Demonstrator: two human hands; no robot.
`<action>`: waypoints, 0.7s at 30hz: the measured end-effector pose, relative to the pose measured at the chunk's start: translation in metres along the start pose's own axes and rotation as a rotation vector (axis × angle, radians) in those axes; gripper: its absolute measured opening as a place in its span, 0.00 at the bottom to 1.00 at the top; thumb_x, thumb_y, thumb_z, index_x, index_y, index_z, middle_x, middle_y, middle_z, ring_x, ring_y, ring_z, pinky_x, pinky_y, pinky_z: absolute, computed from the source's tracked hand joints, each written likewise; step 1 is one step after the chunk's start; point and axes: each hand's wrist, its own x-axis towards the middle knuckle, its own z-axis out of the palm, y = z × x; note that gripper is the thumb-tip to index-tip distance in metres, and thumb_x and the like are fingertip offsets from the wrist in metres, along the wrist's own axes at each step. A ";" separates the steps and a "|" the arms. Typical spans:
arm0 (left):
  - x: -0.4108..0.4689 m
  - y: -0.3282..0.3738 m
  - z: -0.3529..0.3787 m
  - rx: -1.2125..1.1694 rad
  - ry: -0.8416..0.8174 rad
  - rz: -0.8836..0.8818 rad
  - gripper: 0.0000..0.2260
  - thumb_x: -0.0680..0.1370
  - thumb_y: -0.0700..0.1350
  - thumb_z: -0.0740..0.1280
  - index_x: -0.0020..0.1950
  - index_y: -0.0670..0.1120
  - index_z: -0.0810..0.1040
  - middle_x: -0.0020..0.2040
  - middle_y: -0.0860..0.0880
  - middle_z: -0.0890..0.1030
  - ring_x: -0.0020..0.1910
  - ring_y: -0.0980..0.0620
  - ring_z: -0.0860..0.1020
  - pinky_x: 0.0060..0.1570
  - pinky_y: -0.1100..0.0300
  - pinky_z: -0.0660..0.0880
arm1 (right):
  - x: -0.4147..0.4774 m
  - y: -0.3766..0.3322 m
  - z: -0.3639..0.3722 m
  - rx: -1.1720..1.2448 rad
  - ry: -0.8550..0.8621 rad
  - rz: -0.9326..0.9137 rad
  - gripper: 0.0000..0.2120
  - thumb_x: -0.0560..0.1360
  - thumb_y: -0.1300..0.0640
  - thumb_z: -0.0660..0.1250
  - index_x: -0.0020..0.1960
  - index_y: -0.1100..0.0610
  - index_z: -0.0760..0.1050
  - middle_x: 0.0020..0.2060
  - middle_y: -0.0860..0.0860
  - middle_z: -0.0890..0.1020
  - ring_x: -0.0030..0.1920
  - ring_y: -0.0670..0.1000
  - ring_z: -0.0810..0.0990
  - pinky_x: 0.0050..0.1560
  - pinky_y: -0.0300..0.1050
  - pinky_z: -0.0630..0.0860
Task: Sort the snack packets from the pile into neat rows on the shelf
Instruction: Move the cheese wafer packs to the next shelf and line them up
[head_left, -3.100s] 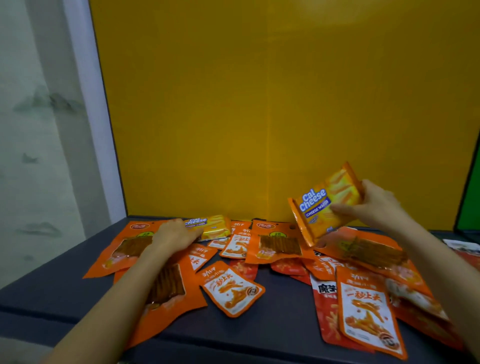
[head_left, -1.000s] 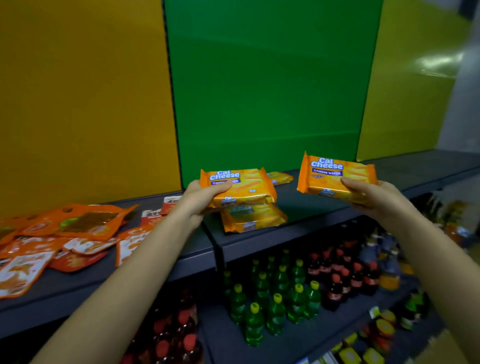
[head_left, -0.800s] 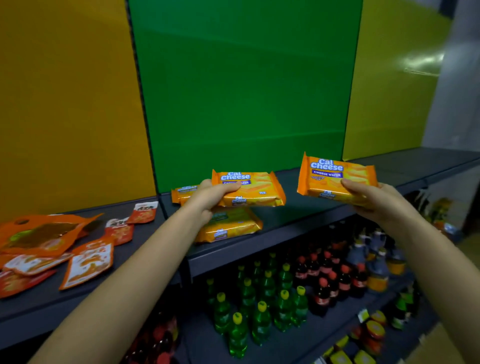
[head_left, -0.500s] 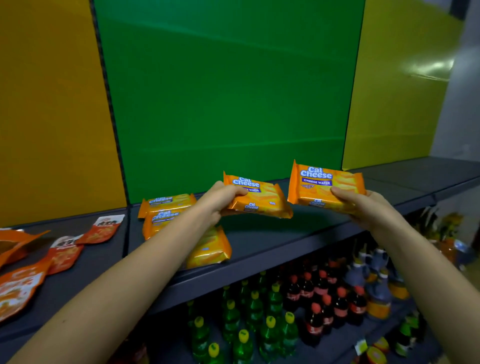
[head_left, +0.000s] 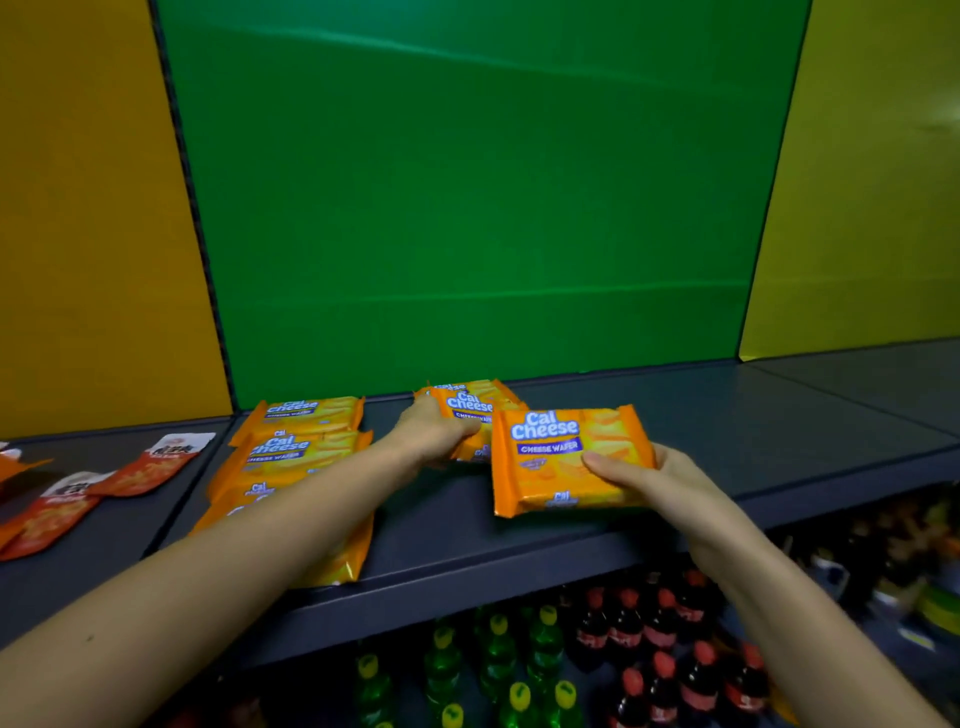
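Observation:
My left hand (head_left: 434, 434) grips an orange Cal Cheese wafer packet (head_left: 470, 408) low over the dark shelf (head_left: 727, 431), on top of another such packet near the green back panel. My right hand (head_left: 657, 475) holds a second Cal Cheese packet (head_left: 550, 457) by its right end, just in front and right of the first. A column of several Cal Cheese packets (head_left: 296, 447) lies on the shelf to the left, partly hidden by my left forearm.
Red-orange snack pouches (head_left: 156, 462) lie on the shelf section at far left. Below the shelf stand green bottles (head_left: 498, 660) and dark cola bottles (head_left: 660, 634). Orange, green and yellow panels back the shelf.
My view turned from the pile to the green section. Both hands carried their packets forward and down; the left packet now sits at the shelf's back, the right one just in front of it.

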 end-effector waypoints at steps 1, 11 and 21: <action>0.003 -0.002 0.001 0.042 0.009 -0.003 0.38 0.52 0.60 0.70 0.59 0.44 0.77 0.58 0.45 0.81 0.55 0.46 0.80 0.57 0.50 0.77 | 0.003 0.002 0.001 -0.006 -0.038 0.007 0.10 0.69 0.57 0.72 0.50 0.57 0.79 0.42 0.49 0.84 0.33 0.38 0.82 0.31 0.25 0.73; -0.019 0.011 0.012 0.332 0.088 -0.171 0.25 0.71 0.57 0.69 0.58 0.40 0.77 0.57 0.43 0.80 0.58 0.43 0.78 0.57 0.54 0.75 | 0.013 0.016 0.007 -0.468 -0.104 0.000 0.28 0.63 0.39 0.73 0.57 0.54 0.73 0.55 0.51 0.80 0.57 0.54 0.78 0.60 0.52 0.73; -0.014 0.020 0.017 0.566 0.211 -0.212 0.25 0.73 0.58 0.66 0.58 0.39 0.75 0.61 0.41 0.78 0.60 0.43 0.77 0.55 0.56 0.73 | 0.013 0.002 0.018 -0.940 -0.114 -0.131 0.35 0.69 0.30 0.60 0.60 0.59 0.68 0.61 0.57 0.76 0.62 0.61 0.73 0.56 0.51 0.70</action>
